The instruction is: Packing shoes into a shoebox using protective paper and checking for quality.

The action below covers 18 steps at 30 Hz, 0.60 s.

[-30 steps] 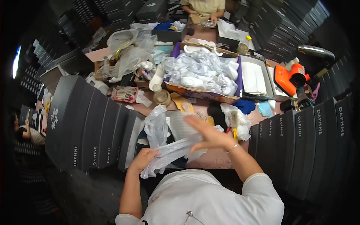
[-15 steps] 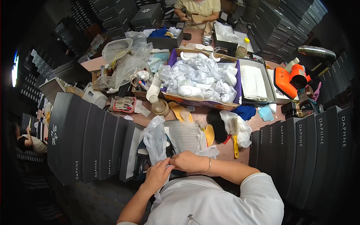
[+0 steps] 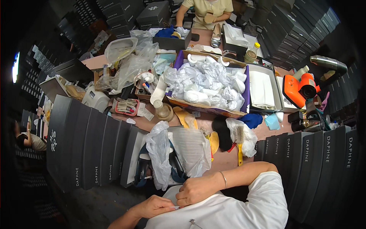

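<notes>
My left hand [image 3: 155, 206] is low, close against my white shirt. Its fingers pinch a small thin white piece [image 3: 175, 207]; whether that is paper or a fold of the shirt I cannot tell. Just above and to the right, my right hand [image 3: 198, 188], a bracelet at its wrist, has its fingers closed and curled down against the shirt; anything in them is hidden. Beyond them, a grey shoe box [image 3: 130, 155] stands open with a pair of dark blue shoes [image 3: 176, 163]. Crumpled translucent white wrapping [image 3: 159, 154] lies across the shoes, beside a white foam sheet [image 3: 191, 147].
Grey shoe boxes stand in rows left [image 3: 82, 141] and right [image 3: 316, 160]. A purple-edged carton [image 3: 247, 89] holds crumpled white paper. Nearby are a yellow-handled brush [image 3: 239, 147], a glass jar [image 3: 163, 110], and an orange device [image 3: 293, 91]. Across the table, a person [image 3: 211, 13] holds something tan.
Both hands have come away from the lower end of the wrapping and drawn back toward my body. The wrapping now hangs loose over the shoes. The view has shifted slightly.
</notes>
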Motion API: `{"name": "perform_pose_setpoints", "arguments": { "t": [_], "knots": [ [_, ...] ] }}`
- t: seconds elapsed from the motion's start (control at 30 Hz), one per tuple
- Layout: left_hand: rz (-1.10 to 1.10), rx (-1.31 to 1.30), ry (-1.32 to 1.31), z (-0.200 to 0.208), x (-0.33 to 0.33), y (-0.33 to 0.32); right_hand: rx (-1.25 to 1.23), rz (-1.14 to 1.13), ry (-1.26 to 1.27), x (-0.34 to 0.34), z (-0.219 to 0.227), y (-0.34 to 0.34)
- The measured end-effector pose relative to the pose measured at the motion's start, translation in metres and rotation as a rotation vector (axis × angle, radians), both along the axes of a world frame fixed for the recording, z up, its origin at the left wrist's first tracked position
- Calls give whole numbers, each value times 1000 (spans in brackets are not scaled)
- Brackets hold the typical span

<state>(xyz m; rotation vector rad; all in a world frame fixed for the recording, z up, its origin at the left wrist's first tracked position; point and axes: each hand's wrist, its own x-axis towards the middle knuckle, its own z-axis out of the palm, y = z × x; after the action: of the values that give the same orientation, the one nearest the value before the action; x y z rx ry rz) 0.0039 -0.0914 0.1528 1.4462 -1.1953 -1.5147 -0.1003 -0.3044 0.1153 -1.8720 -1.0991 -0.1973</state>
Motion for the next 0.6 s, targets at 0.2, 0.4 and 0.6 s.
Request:
{"name": "perform_pose_setpoints", "arguments": {
  "t": [0.2,0.4,0.6],
  "knots": [
    [66,-10,12,7,-3,2,-80,58,37,4,4,-8],
    [219,24,-92,-2,-3,10,-157,5,150,19,3,-13],
    [372,79,-273,-29,26,9,-164,-185,399,35,-10,-28]
  ]
}}
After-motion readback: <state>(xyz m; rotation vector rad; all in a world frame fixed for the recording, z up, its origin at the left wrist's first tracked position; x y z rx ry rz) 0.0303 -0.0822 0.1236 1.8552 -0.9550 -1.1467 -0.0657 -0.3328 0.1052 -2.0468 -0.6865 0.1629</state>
